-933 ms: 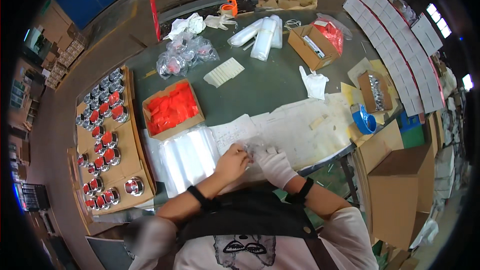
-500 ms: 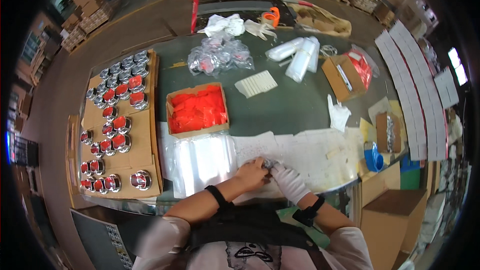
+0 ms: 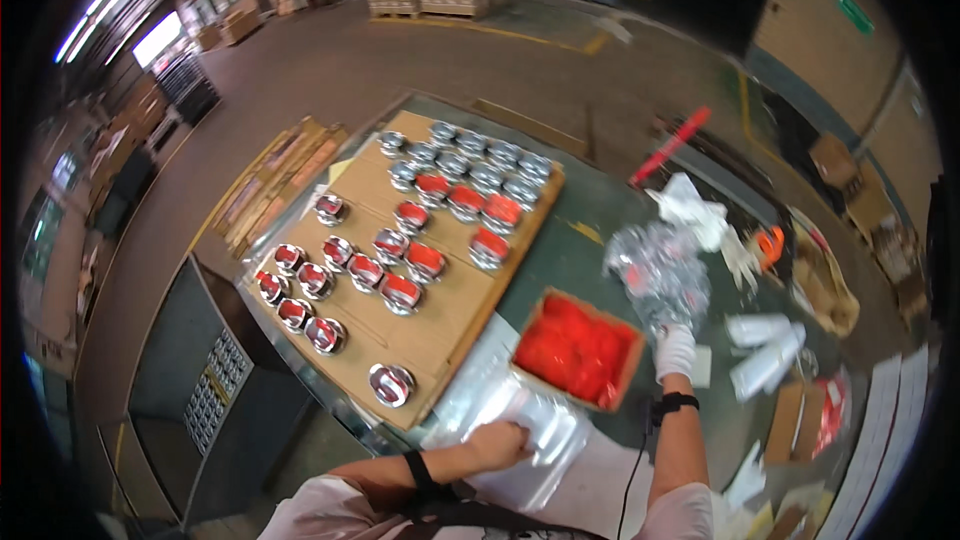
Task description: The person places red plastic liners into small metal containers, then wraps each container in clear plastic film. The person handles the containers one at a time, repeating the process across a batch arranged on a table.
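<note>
My left hand is bare, with its fingers curled closed over a stack of clear plastic bags. Whether something is pinched in those fingers is too blurred to tell. My right hand, in a white glove, reaches out to the near end of a pile of parts wrapped in clear plastic. Its fingertips merge with the wrapping, so their grip is hidden. Between both hands stands an open cardboard box filled with red plastic pieces.
On the left, a cardboard sheet carries rows of shiny chrome caps, several with red insides. Rolled clear bags, a white glove, orange tape and a small carton lie to the right. A thin black cable hangs beside my right forearm.
My view has turned left. My hands, earlier together on a small shiny part, have separated: the right reached forward to the wrapped pile, the left moved onto the clear bags.
</note>
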Motion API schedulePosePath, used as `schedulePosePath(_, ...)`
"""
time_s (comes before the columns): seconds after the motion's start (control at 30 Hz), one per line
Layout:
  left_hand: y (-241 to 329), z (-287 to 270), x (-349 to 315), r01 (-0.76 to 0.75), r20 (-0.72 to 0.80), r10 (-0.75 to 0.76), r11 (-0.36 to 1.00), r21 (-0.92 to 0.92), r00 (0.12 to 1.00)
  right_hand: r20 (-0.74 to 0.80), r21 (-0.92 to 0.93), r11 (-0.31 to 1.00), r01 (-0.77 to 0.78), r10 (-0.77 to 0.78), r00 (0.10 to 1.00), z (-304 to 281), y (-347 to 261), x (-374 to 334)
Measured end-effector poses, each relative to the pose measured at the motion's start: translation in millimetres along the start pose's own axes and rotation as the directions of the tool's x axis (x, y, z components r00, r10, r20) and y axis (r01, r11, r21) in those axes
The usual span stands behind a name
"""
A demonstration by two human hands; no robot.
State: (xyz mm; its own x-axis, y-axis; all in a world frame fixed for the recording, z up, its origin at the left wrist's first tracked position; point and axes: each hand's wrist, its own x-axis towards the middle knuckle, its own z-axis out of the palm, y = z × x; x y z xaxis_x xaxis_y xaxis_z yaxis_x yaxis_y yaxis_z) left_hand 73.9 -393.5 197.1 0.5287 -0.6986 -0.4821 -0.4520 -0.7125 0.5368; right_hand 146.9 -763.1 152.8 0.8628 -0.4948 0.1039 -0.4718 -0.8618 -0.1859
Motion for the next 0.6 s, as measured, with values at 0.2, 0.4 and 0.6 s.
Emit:
schedulePosePath(0.2, -8, -11, 8, -0.018, 0.197, 0.022, 1.000, -0.022, 0.980, 0.007, 0.063, 0.994, 0.090, -0.091, 0.996, 15, 0, 35)
schedulePosePath(0.4, -18, 17, 28, -0.085, 0.243, 0.102, 0.993, -0.078, 0.965, -0.050, 0.049, 0.976, 0.213, -0.211, 0.976, 13, 23, 27)
schedulePosePath(0.6, -19, 25, 34, -0.126, 0.225, 0.173, 0.970, -0.209, 0.959, 0.069, 0.591, 0.767, -0.248, 0.258, 0.964, -66, -18, -59)
